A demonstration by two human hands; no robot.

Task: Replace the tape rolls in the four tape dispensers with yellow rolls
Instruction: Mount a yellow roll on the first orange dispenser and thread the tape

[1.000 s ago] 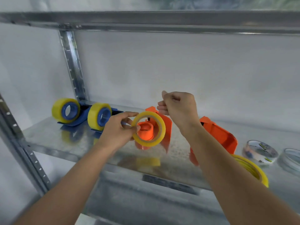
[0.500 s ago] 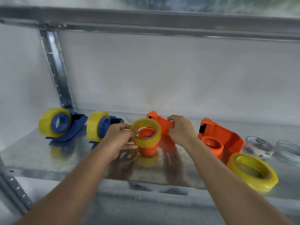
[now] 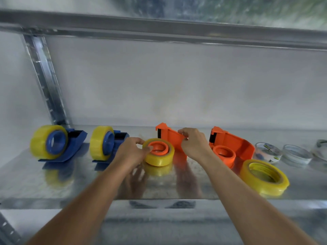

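Two blue dispensers [image 3: 70, 147] [image 3: 115, 144] at the left each carry a yellow roll. My left hand [image 3: 131, 152] pinches a yellow roll [image 3: 159, 157] that sits around the orange hub of the third dispenser [image 3: 169, 137]. My right hand [image 3: 192, 144] grips that orange dispenser's upright plate. A second orange dispenser [image 3: 231, 145] stands to the right with a bare hub. A loose yellow roll [image 3: 265, 177] lies flat in front of it.
Everything rests on a shiny metal shelf [image 3: 70, 188] with a front lip. Clear tape rolls [image 3: 268, 152] [image 3: 297, 154] lie at the far right. A perforated upright post [image 3: 46, 80] stands at the back left, and a shelf beam [image 3: 159, 29] runs overhead.
The yellow roll came down from in front of the hub and now sits over it. My right hand dropped from mid-air onto the orange dispenser's plate.
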